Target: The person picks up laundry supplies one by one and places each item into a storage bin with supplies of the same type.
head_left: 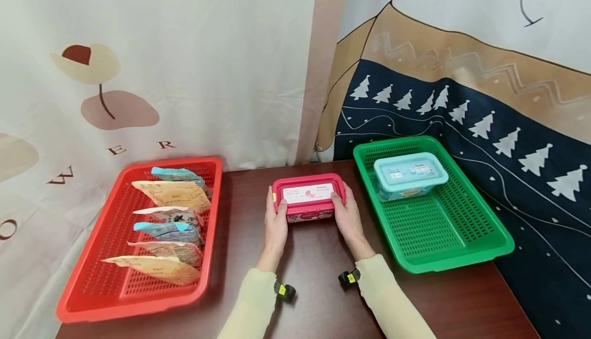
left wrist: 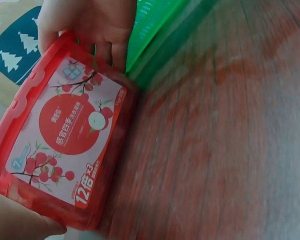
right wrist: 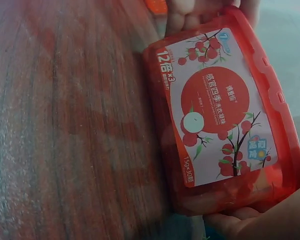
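A red laundry-pod box (head_left: 308,215) with a white label on its lid is between my two hands, over the middle of the table. My left hand (head_left: 276,226) grips its left end, thumb along the lid's edge. At the opposite end, my right hand (head_left: 348,217) grips it the same way. Both wrist views show the box's front (left wrist: 72,130) with a label of red berries and a large round patch. In the right wrist view, the box's lower edge (right wrist: 162,135) is close over the wood.
To the left lies a red basket (head_left: 87,277) with several upright packets (head_left: 173,195) in a row. On the right, a green basket (head_left: 461,259) has a light-blue lidded box (head_left: 411,170) at its far end. Curtains (head_left: 240,72) hang behind the brown table (head_left: 318,277).
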A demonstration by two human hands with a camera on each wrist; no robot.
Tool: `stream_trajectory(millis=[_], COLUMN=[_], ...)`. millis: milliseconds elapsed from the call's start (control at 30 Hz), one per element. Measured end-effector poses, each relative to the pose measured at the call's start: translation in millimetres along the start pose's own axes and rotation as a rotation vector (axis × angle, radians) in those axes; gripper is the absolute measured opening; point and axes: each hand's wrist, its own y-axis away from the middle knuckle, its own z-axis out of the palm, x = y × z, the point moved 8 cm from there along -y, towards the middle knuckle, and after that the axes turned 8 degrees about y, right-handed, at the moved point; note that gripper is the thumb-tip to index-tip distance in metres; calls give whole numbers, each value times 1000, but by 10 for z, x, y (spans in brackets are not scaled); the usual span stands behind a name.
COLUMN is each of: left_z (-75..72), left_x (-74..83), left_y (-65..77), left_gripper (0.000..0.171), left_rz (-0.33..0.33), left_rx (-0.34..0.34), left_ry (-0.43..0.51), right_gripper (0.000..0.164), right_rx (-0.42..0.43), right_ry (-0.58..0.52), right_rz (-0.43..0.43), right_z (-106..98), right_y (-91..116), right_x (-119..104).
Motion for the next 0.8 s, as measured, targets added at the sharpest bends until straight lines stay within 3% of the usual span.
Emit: stream_trajectory(millis=[333, 800], left_z=[38, 70], left_x=[-7, 277], left_y=[44, 224], left_gripper=[66, 66], left_rz=[-37, 15], left_rx=[25, -7], left_ry=[60, 92], right_gripper=[61, 62], right_rx=[-3, -43], right_ry=[25, -19], right_rz=[10, 8], right_z=[-44, -175], right_y=[61, 225], right_x=[-17, -243])
